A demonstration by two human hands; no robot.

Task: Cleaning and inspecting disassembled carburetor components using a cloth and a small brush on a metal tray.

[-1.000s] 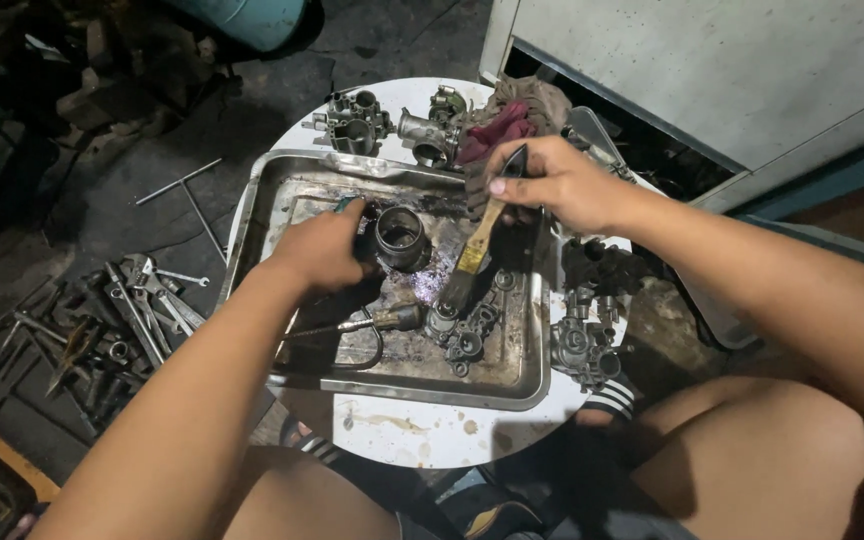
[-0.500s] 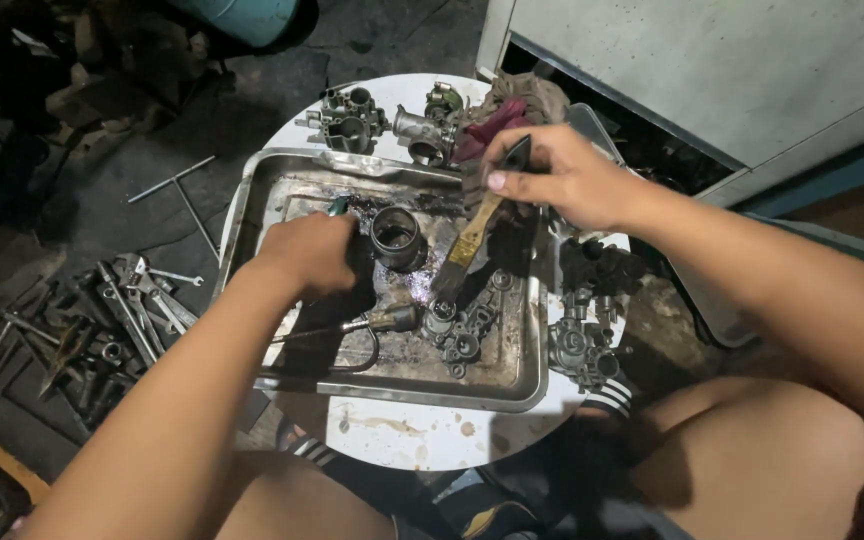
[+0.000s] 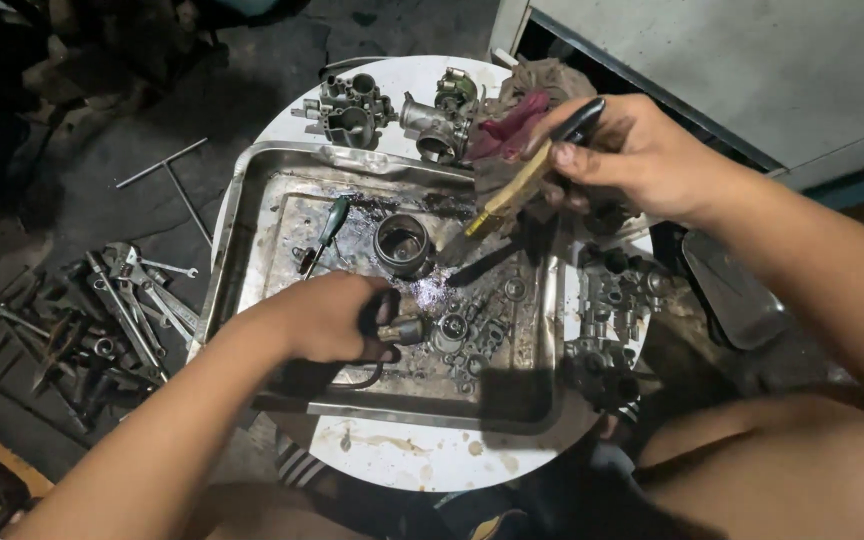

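Dim overall; light falls from above onto the white round table [image 3: 422, 465] and metal tray [image 3: 252, 200]; wet glare glints mid-tray; floor at left lies in shadow; edges slightly soft.

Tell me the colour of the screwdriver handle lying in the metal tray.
Green. The screwdriver lies in the tray; the head view shows it clearly.

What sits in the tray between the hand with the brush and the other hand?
In the head view, a round metal cup stands on the oily tray between the right hand and left hand.
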